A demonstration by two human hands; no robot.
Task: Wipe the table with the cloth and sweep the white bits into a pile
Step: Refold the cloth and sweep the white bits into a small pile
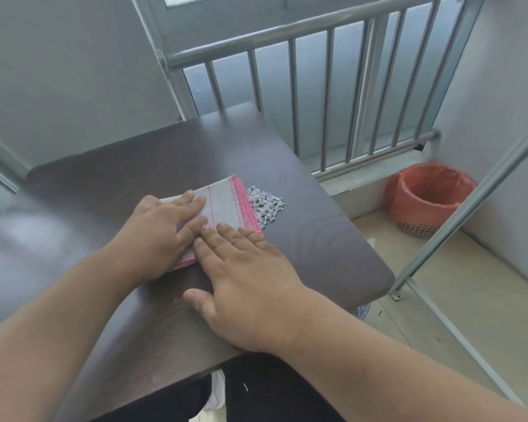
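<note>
Flat, both hands (165, 229) w/ open palms press folded pink-hemmed cloth (226, 205) against crumbly white bits (267, 207).

Bare forearms, no sleeves in view, no rings or watch on left grip (162, 229) or right grip (250, 281). Short nails. Dark trousers (272, 391) at the lap.

grey cloth (223, 205), pink-stitched edge

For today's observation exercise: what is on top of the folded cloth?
Both hands lie flat on the cloth: the left hand fully, the right hand by its fingers. Whatever lies beneath the cloth is covered.
</note>
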